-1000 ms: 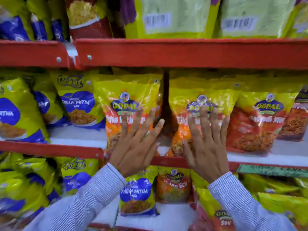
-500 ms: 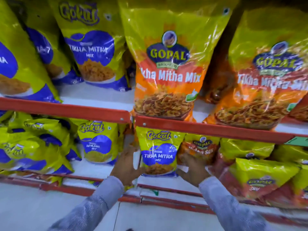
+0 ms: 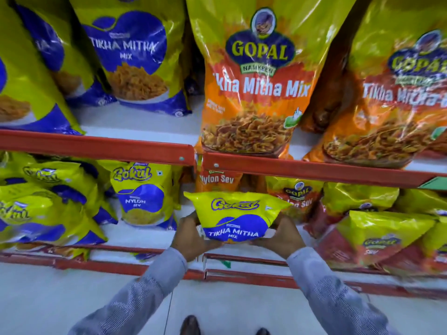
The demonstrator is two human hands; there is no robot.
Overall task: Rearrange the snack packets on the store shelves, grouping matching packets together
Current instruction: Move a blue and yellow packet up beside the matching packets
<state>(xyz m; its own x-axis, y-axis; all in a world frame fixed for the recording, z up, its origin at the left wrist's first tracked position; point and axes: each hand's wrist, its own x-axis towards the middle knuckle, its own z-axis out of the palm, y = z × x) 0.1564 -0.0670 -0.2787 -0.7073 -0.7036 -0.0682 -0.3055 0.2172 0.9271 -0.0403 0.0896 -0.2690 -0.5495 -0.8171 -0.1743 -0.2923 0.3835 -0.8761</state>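
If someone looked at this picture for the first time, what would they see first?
Probably the small Gokul Tikha Mitha packet in the middle, held at its bottom by the left hand and right hand. Next, the big Gopal Tikha Mitha Mix bag standing on the red shelf just above it.

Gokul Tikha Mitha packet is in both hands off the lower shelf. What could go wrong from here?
1. Misfiling: the small Gokul Tikha Mitha Mix packet sits between the Gokul Nylon Sev packet and the Gopal Nylon Sev packet, all yellow; its match, the large Gokul Tikha Mitha Mix packet, is on the upper shelf.
2. Slip: the left hand and right hand pinch only the glossy bottom corners.
3. Snag: lifting may bump the red shelf edge and the overhanging Gopal Tikha Mitha Mix bag.
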